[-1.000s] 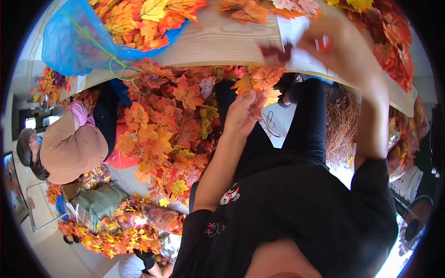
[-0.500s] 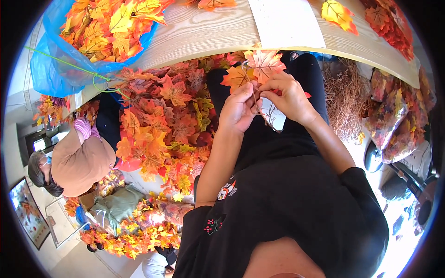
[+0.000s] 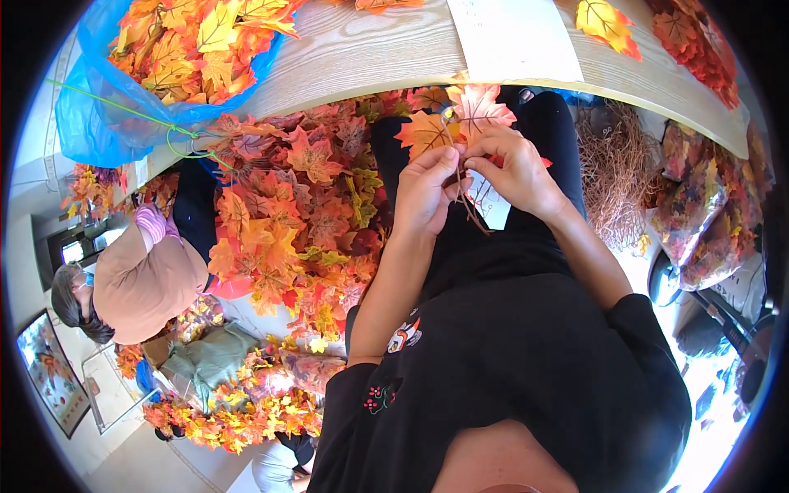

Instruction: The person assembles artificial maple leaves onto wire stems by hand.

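Note:
Over my lap, both hands work on a thin brown vine [image 3: 459,182] of artificial maple leaves. My left hand [image 3: 425,193] is closed, thumb and forefinger pinching the vine. My right hand [image 3: 516,174] is closed too, its fingertips pinching beside the left ones; exactly what lies in them is partly hidden. An orange leaf [image 3: 425,134] and a pale orange-pink leaf [image 3: 479,108] stick out beyond my fingers, just below the table edge. A looped end of the vine hangs under my hands, in front of a white card [image 3: 491,207].
Ahead curves a wooden table [image 3: 370,51] bearing a white paper [image 3: 516,41] and a yellow leaf [image 3: 606,26]. A blue bag [image 3: 90,123] of leaves stands at the left. Leaf garlands [image 3: 304,205] heap beside my left arm; brown vines [image 3: 618,172] hang right. A person [image 3: 148,275] sits left.
My left thumb and fingers have straightened upward along the vine, and the vine's loop shows more below them. My right hand stays close beside, its fingertips slightly shifted.

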`<state>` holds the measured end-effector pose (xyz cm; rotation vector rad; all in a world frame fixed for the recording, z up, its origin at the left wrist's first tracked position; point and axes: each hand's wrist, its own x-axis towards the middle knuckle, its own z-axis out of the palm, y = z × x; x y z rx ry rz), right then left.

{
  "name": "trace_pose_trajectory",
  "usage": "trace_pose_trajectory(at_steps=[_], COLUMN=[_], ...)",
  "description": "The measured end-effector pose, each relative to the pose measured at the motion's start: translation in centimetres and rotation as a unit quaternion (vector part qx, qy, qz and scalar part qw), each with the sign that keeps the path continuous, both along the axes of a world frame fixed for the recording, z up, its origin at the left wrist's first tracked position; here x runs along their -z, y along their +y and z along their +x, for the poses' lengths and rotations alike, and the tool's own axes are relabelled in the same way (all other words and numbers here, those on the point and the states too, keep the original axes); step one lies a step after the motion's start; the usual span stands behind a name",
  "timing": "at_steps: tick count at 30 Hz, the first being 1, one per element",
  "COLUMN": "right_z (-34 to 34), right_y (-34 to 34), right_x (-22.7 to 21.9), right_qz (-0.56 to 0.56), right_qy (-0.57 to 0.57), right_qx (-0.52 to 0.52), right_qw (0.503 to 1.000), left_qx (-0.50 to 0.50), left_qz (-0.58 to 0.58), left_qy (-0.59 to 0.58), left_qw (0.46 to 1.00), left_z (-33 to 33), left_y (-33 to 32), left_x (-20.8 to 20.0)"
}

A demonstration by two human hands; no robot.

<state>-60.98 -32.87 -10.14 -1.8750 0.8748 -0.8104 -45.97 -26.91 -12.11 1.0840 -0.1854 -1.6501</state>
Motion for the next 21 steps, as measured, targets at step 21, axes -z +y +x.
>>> trace_pose_trajectory(at_steps=[21], right_z=[-0.2], right_y=[-1.3], right_x=[-0.5], right_qz=[-0.035], right_qy=[0.043], right_qx=[0.029], right_qw=[0.998], left_qx=[0.12], left_qz=[0.012], left_qy=[-0.115], left_qw=[0.986], left_z=[0.0], left_y=[1.3], left_x=[-2.6])
